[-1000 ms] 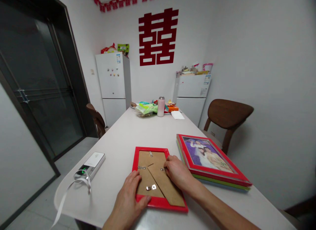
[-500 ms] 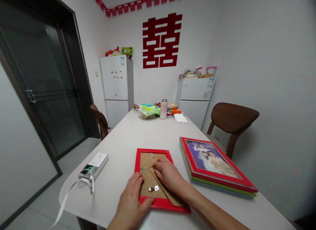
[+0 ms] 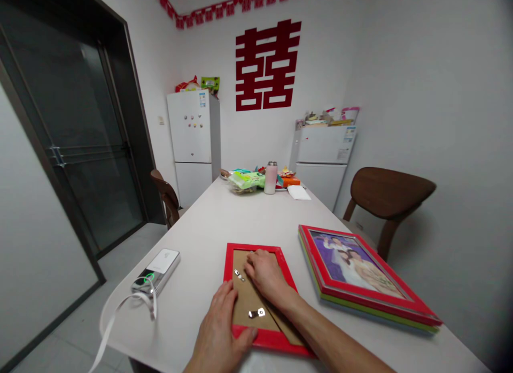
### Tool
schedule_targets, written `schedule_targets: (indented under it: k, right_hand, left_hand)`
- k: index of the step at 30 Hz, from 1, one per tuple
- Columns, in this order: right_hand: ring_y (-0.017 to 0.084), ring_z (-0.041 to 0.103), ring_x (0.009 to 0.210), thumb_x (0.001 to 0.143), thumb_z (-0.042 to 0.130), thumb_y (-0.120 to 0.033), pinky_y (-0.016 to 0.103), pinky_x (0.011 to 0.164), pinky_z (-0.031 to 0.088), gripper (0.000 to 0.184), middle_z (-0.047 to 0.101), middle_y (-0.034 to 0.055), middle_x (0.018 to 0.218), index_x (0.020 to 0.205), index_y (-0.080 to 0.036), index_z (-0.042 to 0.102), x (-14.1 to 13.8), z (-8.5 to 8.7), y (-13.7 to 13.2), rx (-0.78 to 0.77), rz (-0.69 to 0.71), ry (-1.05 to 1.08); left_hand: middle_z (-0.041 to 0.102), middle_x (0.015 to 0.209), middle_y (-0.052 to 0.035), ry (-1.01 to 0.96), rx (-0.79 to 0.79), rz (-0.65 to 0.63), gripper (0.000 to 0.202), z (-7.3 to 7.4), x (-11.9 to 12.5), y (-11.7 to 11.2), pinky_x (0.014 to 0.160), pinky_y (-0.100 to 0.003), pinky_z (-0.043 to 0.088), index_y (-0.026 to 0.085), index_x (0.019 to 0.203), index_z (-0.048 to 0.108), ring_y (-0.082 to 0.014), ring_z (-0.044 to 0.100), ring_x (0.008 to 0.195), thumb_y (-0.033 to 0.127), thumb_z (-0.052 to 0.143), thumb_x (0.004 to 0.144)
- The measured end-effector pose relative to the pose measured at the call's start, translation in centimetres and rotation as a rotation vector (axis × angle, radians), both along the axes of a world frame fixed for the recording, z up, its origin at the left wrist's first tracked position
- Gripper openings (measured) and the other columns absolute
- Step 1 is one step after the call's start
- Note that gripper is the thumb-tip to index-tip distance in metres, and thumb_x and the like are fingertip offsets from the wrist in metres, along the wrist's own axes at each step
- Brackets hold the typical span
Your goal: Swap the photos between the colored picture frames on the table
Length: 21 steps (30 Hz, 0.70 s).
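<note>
Right hand (image 3: 266,274) has slid up the backing board (image 3: 244,306) towards the far clips, grip apart, fingertips pressing; left hand (image 3: 222,335) lies flat, grip apart too, pinning the face-down red frame (image 3: 227,277) near the worktop's (image 3: 240,218) front edge, likely so it can't skid.

Open white tabletop (image 3: 248,218) stretches toward 12 o'clock from the red picture frame (image 3: 240,248); stacked red-and-green frames (image 3: 360,279) block 3 o'clock, a white power bank (image 3: 159,267) 9 o'clock.
</note>
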State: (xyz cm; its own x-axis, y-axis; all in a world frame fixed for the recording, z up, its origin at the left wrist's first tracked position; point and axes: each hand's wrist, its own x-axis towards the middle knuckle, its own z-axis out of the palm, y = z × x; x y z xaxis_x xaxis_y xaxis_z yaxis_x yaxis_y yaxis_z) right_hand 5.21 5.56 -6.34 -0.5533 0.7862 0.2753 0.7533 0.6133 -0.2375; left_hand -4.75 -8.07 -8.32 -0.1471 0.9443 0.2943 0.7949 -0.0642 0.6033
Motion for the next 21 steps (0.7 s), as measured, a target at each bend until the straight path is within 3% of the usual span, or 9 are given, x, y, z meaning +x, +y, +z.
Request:
schedule_targets:
  k: [3,12,17,21]
  right_hand:
    - [0.020,0.047,0.085,0.080,0.038,-0.026,0.029,0.076,0.031,0.028,0.056,0.0117,0.087,0.084,-0.011,0.061,1.1,-0.2,1.2,-0.003,-0.071,-0.009]
    - [0.021,0.044,0.089,0.079,0.039,-0.030,0.030,0.073,0.030,0.030,0.053,0.0089,0.092,0.101,-0.023,0.058,0.8,0.0,1.5,-0.041,-0.085,0.004]
    - [0.020,0.045,0.090,0.077,0.041,-0.031,0.028,0.075,0.031,0.035,0.053,0.0088,0.098,0.108,-0.019,0.052,2.9,1.0,-0.6,-0.039,-0.028,0.035]
    - [0.020,0.046,0.085,0.071,0.047,-0.042,0.028,0.073,0.033,0.038,0.053,0.0078,0.091,0.100,-0.020,0.057,5.7,1.2,-3.3,-0.094,0.053,0.026]
  left_hand:
    - [0.029,0.133,-0.0157,-0.029,-0.044,0.037,0.064,0.1,0.1,0.0,0.099,-0.042,0.026,0.009,0.117,0.041,-0.0271,0.026,0.121,0.029,0.058,0.059]
    - [0.028,0.132,-0.0164,0.012,-0.126,0.018,0.065,0.9,0.3,0.1,0.100,-0.040,0.024,0.004,0.118,0.041,-0.0262,0.024,0.122,0.032,0.056,0.061]
    - [0.027,0.133,-0.0156,0.029,-0.160,0.041,0.068,1.1,0.5,-0.1,0.101,-0.037,0.023,0.003,0.119,0.039,-0.0257,0.023,0.123,0.034,0.055,0.061]
    - [0.026,0.134,-0.0144,0.033,-0.185,0.045,0.069,1.3,1.1,-0.1,0.101,-0.035,0.021,0.003,0.121,0.037,-0.0242,0.022,0.123,0.036,0.053,0.062]
